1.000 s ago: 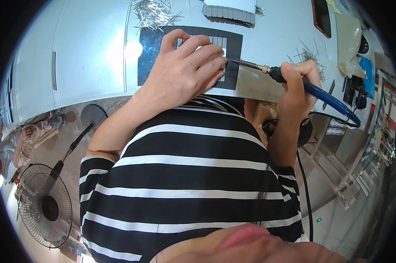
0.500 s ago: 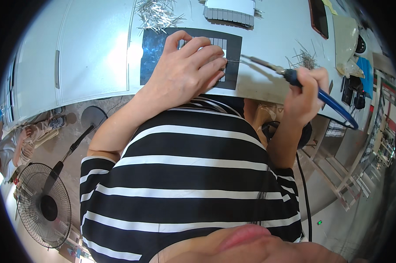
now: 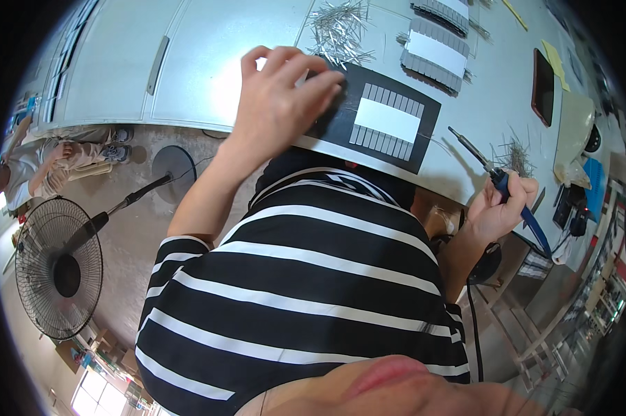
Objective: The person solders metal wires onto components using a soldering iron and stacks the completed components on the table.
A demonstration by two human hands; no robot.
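My left hand (image 3: 281,100) is held above the left side of a black mat (image 3: 427,132), fingers bent and apart, with nothing visible in it. My right hand (image 3: 500,208) grips the blue handle of a soldering iron (image 3: 472,147); its metal tip points up and left, clear of the mat. On the mat lies a row of narrow grey pieces (image 3: 376,141) with a white strip (image 3: 388,125) across their middle. A thin wire sticks out from the row's right end. A heap of silver wire pieces (image 3: 339,33) lies just beyond the mat.
Stacks of similar grey pieces with white strips (image 3: 434,52) sit at the far side. More thin wires (image 3: 515,156) lie near the iron. A phone (image 3: 543,87) rests at right. On the floor at left stands a fan (image 3: 60,267); another person (image 3: 56,152) sits beyond.
My left hand has lifted off the grey row and moved left, uncovering the row. My right hand has drawn the soldering iron away from it. The whole view has turned and shifted.
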